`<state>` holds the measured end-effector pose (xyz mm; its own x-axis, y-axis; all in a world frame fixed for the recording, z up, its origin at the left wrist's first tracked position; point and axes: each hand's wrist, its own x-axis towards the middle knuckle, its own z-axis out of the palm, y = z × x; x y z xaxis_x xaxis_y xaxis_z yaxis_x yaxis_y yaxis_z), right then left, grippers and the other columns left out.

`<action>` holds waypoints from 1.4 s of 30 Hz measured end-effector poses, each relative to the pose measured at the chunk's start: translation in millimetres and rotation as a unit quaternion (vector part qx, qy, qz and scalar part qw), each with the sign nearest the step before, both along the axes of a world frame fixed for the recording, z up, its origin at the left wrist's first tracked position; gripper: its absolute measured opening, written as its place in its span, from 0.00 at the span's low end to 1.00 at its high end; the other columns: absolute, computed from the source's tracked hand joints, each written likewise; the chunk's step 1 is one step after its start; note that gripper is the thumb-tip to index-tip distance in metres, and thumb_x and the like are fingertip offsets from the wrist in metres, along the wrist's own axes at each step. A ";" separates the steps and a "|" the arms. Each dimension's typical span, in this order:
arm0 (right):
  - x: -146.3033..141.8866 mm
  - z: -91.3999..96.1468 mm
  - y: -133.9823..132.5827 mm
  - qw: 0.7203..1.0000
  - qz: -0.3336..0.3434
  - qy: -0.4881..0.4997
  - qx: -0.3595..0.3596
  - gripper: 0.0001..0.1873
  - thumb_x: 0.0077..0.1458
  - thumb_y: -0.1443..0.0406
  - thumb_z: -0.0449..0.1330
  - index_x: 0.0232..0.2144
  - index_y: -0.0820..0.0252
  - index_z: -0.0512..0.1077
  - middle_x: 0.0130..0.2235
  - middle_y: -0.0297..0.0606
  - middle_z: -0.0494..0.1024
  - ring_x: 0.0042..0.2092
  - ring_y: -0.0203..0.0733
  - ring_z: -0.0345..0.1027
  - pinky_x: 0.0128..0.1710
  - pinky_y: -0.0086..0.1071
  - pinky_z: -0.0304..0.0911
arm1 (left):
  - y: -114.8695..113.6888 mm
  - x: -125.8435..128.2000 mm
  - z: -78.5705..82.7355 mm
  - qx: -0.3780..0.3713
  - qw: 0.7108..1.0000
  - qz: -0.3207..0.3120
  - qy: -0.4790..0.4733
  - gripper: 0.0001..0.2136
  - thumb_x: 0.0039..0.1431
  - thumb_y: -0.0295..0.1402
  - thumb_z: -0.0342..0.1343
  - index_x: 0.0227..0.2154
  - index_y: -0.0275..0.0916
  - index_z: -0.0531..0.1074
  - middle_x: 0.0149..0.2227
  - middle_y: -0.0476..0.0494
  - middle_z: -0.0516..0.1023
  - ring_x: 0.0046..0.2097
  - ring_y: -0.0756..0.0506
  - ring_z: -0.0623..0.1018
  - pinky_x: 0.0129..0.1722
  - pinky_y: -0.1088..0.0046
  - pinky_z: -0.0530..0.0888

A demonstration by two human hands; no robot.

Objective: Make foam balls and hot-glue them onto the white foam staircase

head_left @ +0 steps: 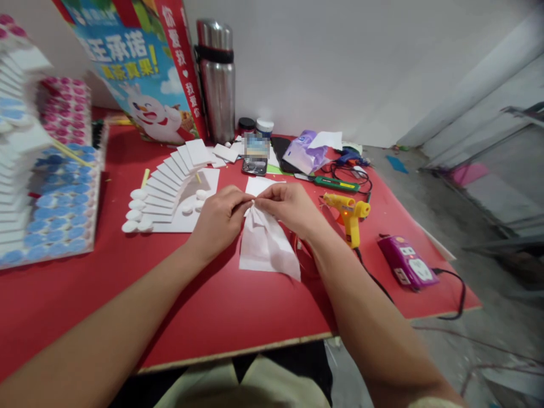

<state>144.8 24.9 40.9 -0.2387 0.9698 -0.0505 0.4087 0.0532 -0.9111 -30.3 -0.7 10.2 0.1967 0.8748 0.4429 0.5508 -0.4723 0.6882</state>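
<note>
Both hands meet over the middle of the red table (221, 306). My left hand (219, 218) and my right hand (289, 207) each pinch the gathered top of a thin white paper sheet (267, 243), fingers closed. The sheet fans out below the pinch and lies on the table. A curved white foam staircase model (170, 187) with white oval pieces sits just left of my left hand. A yellow hot glue gun (351, 215) stands just right of my right hand, with a small orange light on it.
A steel thermos (217, 79) and a colourful carton (136, 68) stand at the back. Blue and pink dotted foam models (59, 187) fill the left. A purple power strip (406, 262), a green tool (335, 182), a phone (255, 161) and a tissue pack (304, 150) lie to the right.
</note>
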 end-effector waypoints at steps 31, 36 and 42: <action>-14.7 -11.5 -4.1 0.997 -0.032 0.061 -0.044 0.09 0.56 0.64 0.64 0.26 0.59 0.70 0.22 0.30 0.72 0.23 0.31 0.63 0.22 0.25 0.58 | 2.2 3.1 -4.9 -0.172 0.963 0.076 -0.195 0.10 0.60 0.36 0.60 0.38 0.37 0.82 0.32 0.43 0.82 0.33 0.46 0.77 0.30 0.72 0.71; -16.0 -15.8 -6.0 0.997 -0.049 -0.028 0.056 0.08 0.52 0.64 0.62 0.23 0.58 0.69 0.22 0.31 0.71 0.24 0.34 0.66 0.23 0.27 0.60 | -2.4 6.4 -3.3 -0.116 0.977 0.081 -0.158 0.08 0.61 0.34 0.59 0.36 0.36 0.82 0.34 0.43 0.82 0.35 0.46 0.78 0.35 0.69 0.72; -17.0 -8.8 -10.6 0.996 -0.044 0.075 -0.026 0.06 0.50 0.64 0.63 0.24 0.58 0.70 0.22 0.30 0.72 0.25 0.38 0.71 0.20 0.27 0.64 | -2.2 3.1 -3.9 -0.080 0.982 0.068 -0.156 0.07 0.62 0.34 0.60 0.33 0.36 0.80 0.32 0.45 0.81 0.34 0.47 0.77 0.35 0.70 0.72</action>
